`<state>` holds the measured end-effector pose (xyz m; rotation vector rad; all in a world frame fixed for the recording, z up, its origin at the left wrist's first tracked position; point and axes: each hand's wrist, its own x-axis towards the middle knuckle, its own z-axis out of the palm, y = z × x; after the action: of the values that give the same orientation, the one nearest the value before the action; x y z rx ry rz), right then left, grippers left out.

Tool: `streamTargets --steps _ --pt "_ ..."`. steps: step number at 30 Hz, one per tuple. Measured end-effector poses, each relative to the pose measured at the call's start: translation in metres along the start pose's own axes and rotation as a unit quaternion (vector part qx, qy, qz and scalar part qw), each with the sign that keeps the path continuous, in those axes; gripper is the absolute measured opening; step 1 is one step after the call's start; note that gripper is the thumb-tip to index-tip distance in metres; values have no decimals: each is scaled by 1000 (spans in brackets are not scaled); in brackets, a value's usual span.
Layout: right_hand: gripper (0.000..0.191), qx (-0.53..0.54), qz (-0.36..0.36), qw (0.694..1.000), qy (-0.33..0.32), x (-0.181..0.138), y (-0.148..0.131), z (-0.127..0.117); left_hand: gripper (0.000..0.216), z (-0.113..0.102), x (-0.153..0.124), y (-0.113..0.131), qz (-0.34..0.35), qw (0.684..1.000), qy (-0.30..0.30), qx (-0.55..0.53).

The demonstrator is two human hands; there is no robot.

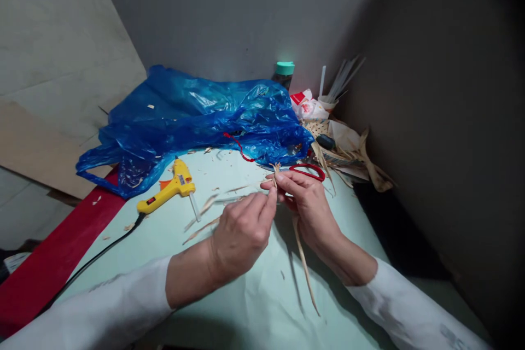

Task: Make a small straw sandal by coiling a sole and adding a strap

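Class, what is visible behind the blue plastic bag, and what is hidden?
Behind the blue plastic bag, a turquoise-lidded jar and the grey wall show. The bag covers the jar's base; anything else behind it is hidden.

Glue gun [166,190], perhaps straw [200,231], on table [262,306]

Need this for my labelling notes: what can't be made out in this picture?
All in the head view:
Pinched part of the pale strips: covered by fingertips of the left hand and right hand.
Lower part of the green-lidded jar: behind the blue plastic bag.
What, if anything, the bag holds: concealed by crumpled film.
Far end of the yellow glue gun's cord: hidden by the left sleeve.
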<state>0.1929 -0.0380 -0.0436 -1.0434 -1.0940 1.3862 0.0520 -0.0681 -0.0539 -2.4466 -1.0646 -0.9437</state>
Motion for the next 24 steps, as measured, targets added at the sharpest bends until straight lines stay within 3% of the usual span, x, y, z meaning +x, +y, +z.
streamTargets --steps 3,7,9,12,14,16,18,19,21,24 --pt "22 33 21 999 17 4 -1 -1 42 3 -5 5 24 999 -42 10" --pt "24 44 13 998 38 9 -5 -8 32 -10 -3 14 25 988 -87 -128" --pt "27 33 1 999 40 11 -6 -10 24 -21 5 12 -18 974 -32 -224" --pt "31 5 -10 1000 14 8 -5 -8 19 -30 20 -1 -188 945 57 -260" --pt "32 -10 -10 1000 -22 3 -3 -3 16 -29 28 -11 -307 896 -12 -322" --pt "33 -12 -8 998 -69 -2 -2 2 12 -22 30 -19 -362 802 -111 -461" --pt "30 -20 -19 994 -102 -7 -1 6 17 -15 28 -22 -401 708 -142 -564" --pt "25 -26 -27 993 -110 -9 -1 7 21 -12 27 -23 -413 681 -138 -589" --pt "13 -39 -38 992 -117 -11 -2 7 25 -11 24 -24 -423 685 -113 -583" --pt "16 -66 -31 987 -141 -12 -6 4 29 -17 24 -24 -402 748 -101 -518"
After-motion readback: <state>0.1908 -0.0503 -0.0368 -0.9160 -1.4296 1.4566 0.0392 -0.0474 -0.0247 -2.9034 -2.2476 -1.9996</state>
